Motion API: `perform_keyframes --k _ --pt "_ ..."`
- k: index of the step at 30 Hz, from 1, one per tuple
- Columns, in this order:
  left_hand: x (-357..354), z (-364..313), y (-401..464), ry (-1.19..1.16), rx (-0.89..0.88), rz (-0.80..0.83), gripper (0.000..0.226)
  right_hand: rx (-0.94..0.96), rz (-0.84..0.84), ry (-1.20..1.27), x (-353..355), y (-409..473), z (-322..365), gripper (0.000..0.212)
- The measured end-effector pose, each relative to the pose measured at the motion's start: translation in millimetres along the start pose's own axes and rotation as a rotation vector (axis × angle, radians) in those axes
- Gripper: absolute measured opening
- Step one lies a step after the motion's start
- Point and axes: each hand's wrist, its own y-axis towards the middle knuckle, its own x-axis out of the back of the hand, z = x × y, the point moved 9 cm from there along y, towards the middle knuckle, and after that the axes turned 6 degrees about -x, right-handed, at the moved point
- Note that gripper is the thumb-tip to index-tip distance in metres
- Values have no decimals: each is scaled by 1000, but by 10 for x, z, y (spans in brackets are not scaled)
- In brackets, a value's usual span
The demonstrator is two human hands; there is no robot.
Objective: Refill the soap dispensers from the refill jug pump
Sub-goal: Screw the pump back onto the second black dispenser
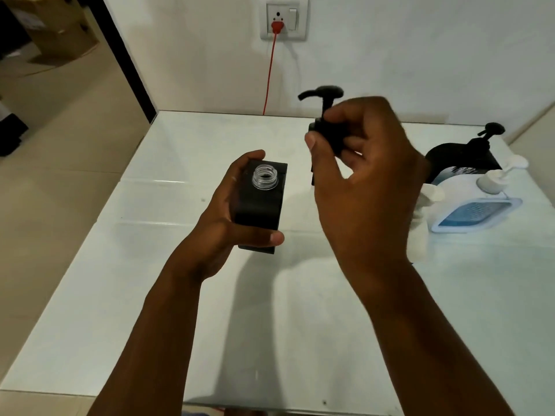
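My left hand (223, 217) grips a black square dispenser bottle (261, 210) upright above the white table (150, 295). Its clear threaded neck (265, 176) is uncovered. My right hand (363, 181) pinches the black pump head (322, 115) by its collar, lifted up and to the right of the bottle, with the nozzle pointing left. At the right stands a large black jug with a black pump (468, 154). In front of it is a white dispenser with a blue label (468, 205) and a white pump.
A white wall socket (283, 18) holds a red plug, and its red cable (269, 73) drops behind the table's far edge. Cardboard boxes (51, 28) sit on the floor at far left. The table's left edge borders beige floor tiles.
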Motion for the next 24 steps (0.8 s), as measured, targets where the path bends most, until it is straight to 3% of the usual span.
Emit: perform_keyframes --k 9,24 --pt "-333 113 34 0 30 60 115 54 -94 299 411 214 209 24" --pt "-387 107 96 31 29 71 114 9 42 258 89 92 22 20"
